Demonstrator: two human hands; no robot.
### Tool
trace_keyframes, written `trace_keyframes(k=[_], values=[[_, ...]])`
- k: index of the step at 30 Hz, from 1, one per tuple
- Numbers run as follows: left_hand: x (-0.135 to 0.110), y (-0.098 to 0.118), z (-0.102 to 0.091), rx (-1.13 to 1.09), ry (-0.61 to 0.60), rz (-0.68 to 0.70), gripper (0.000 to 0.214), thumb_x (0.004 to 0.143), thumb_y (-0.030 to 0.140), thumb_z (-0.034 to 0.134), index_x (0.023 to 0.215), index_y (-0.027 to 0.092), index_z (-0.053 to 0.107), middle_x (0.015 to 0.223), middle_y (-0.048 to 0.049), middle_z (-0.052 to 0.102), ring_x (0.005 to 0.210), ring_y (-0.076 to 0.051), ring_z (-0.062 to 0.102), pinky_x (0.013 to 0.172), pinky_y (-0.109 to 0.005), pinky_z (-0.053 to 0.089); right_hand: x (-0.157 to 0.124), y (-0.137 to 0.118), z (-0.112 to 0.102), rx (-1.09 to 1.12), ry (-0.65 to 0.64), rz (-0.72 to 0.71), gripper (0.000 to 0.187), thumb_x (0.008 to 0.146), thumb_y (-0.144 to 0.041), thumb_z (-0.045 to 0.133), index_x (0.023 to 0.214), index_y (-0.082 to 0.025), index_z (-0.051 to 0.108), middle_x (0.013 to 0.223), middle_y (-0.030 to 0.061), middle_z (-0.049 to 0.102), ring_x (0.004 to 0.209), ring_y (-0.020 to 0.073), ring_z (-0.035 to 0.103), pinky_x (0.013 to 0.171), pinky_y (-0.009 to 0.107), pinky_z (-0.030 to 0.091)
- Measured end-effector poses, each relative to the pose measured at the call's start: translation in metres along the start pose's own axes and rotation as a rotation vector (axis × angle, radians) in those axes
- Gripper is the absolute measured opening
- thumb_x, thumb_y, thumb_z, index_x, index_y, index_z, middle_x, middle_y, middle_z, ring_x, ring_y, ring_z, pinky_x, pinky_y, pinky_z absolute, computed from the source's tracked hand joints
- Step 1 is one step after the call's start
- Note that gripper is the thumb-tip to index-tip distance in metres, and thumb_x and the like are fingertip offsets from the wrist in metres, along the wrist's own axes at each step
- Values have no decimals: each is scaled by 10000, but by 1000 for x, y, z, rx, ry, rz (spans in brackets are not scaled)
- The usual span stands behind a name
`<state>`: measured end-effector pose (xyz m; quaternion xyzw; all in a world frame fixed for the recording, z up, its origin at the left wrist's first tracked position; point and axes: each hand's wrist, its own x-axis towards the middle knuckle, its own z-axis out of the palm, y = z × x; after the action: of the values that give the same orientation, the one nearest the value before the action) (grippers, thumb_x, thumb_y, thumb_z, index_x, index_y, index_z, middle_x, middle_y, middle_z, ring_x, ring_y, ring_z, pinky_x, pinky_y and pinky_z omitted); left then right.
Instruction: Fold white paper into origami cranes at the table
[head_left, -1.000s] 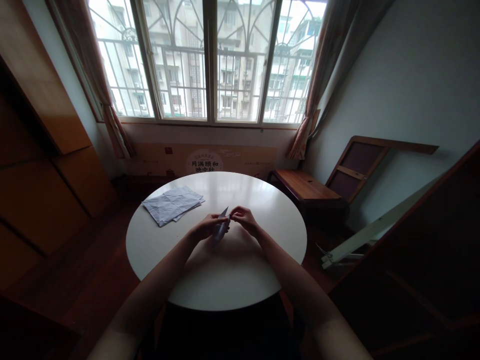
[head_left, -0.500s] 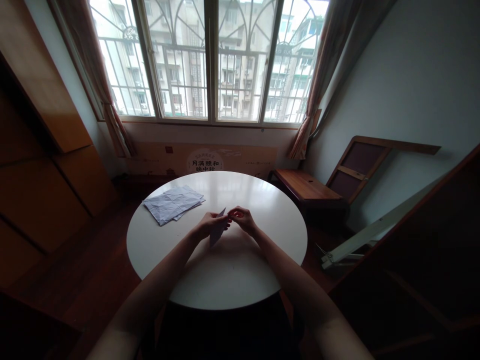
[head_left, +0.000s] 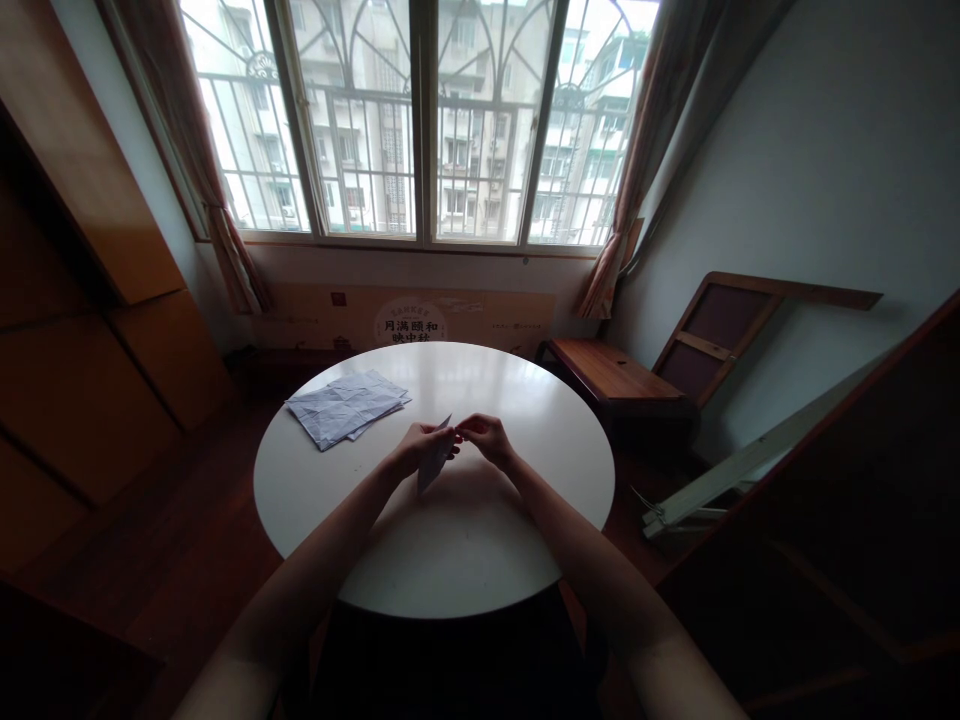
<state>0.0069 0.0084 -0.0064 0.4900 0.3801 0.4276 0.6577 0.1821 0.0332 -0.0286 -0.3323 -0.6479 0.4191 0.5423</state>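
Observation:
Both my hands meet over the middle of a round white table (head_left: 480,560). Between them is a small folded piece of pale paper (head_left: 431,465) with a pointed tip upward. My left hand (head_left: 415,448) grips the paper's body with curled fingers. My right hand (head_left: 486,437) pinches the paper's upper edge with thumb and fingertips. The paper is held just above the tabletop.
A loose pile of creased white paper sheets (head_left: 345,407) lies at the table's far left. Behind the table is a barred window (head_left: 420,120) with curtains. A low wooden bench (head_left: 611,372) and a leaning frame stand at the right; wooden cabinets (head_left: 82,300) fill the left.
The folded paper has turned a little in my hands, its lower part now hanging lower and more upright. My hands stayed in nearly the same place.

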Motion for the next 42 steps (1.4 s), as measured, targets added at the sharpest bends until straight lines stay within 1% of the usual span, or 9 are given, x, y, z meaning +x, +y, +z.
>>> trace_keyframes(k=[4, 10, 15, 19, 23, 28, 31, 36, 42], values=[[0, 0, -1, 13, -11, 15, 481, 588, 418, 848, 853, 33, 733, 849, -183, 727, 671, -218, 682, 670, -347, 535, -1, -2, -1, 37, -28, 5, 258, 634, -394, 777, 741, -167, 721, 701, 54, 692, 674, 193, 646, 666, 344, 522], [-1, 0, -1, 17, -21, 64, 468, 616, 422, 831, 852, 31, 732, 788, -173, 726, 700, -238, 689, 693, -359, 540, -3, -9, -1, 58, -67, -4, 262, 617, -407, 794, 721, -174, 737, 764, 60, 690, 700, 188, 645, 664, 328, 513], [-2, 2, 2, 42, 29, 94, 421, 639, 399, 818, 847, 45, 728, 763, -150, 727, 659, -215, 685, 680, -348, 546, -5, -13, 0, 104, -51, 70, 279, 634, -399, 786, 773, -165, 725, 721, 51, 696, 687, 180, 634, 663, 329, 495], [-2, 2, 3, 57, 47, 143, 408, 649, 406, 807, 841, 57, 720, 719, -124, 720, 648, -218, 688, 665, -350, 551, -4, -12, 0, 102, -21, 96, 312, 610, -401, 801, 780, -163, 694, 723, 48, 691, 686, 172, 623, 632, 308, 471], [-2, 2, 3, 49, 56, 161, 409, 646, 417, 805, 828, 63, 713, 695, -111, 713, 639, -222, 689, 654, -354, 556, -3, -10, 1, 75, -29, 113, 359, 603, -442, 797, 788, -159, 677, 717, 47, 679, 663, 159, 602, 597, 291, 449], [-3, 3, 3, 71, 65, 165, 391, 650, 410, 802, 821, 71, 708, 679, -98, 710, 607, -211, 684, 624, -334, 553, -3, -7, -1, 8, -83, 126, 355, 645, -481, 758, 741, -151, 673, 678, 38, 654, 633, 144, 574, 599, 286, 442], [-2, 3, 2, 90, 65, 157, 387, 654, 415, 798, 816, 76, 704, 673, -93, 707, 611, -209, 684, 605, -319, 547, -4, -6, -1, 15, -110, 116, 347, 671, -480, 740, 757, -151, 671, 675, 30, 644, 643, 141, 573, 604, 278, 439], [-2, 2, 2, 98, 49, 156, 404, 649, 431, 799, 812, 73, 705, 692, -108, 713, 636, -218, 686, 625, -335, 551, -6, -9, -1, 39, -158, 91, 317, 723, -462, 701, 786, -153, 672, 692, 24, 632, 653, 134, 566, 616, 271, 442], [-6, 5, 5, 135, 71, 201, 353, 661, 414, 790, 761, 85, 708, 660, -100, 706, 602, -197, 664, 610, -315, 534, -8, -14, -1, 35, -191, 89, 312, 734, -460, 690, 805, -156, 669, 703, 28, 629, 671, 144, 567, 630, 278, 451]])
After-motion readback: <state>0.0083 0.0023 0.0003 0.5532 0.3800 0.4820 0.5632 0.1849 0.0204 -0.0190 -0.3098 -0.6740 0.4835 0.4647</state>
